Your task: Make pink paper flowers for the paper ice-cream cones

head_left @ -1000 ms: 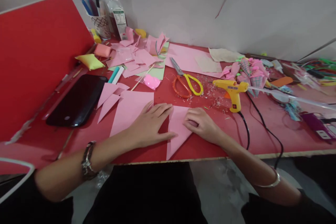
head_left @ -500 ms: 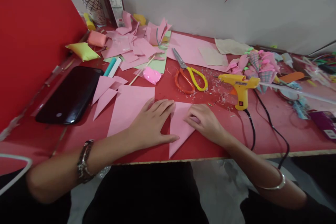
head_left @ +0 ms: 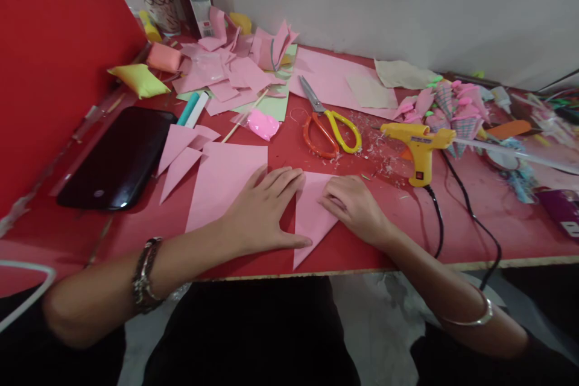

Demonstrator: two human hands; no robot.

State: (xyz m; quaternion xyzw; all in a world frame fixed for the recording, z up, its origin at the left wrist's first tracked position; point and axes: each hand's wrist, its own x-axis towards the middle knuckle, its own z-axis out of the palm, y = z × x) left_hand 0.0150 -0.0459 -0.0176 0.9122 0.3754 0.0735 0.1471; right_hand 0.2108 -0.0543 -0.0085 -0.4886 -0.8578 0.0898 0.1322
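Observation:
A piece of pink paper (head_left: pixel 312 211), folded to a point at its lower end, lies near the table's front edge. My left hand (head_left: pixel 262 208) is spread flat, palm down, with fingertips and thumb on the paper's left side. Curled over its right edge is my right hand (head_left: pixel 355 205), thumb and fingers closed against the paper; what lies under them is partly hidden. A larger pink sheet (head_left: pixel 230 175) reaches beneath my left hand and forearm. Beyond my hands, scissors (head_left: pixel 323 117) with one red and one yellow handle lie with blades apart.
At the right, a yellow glue gun (head_left: pixel 420 148) trails a black cord toward the front edge. Small paper cones (head_left: pixel 452 111) lie behind it. On the left are a black phone (head_left: pixel 120 157), cut pink pieces (head_left: pixel 181 160) and markers (head_left: pixel 192 110). Pink scraps (head_left: pixel 226 72) pile up behind.
The view has shifted slightly. My right hand's fingers have closed a little more at the paper's right edge; my left hand stays spread in place.

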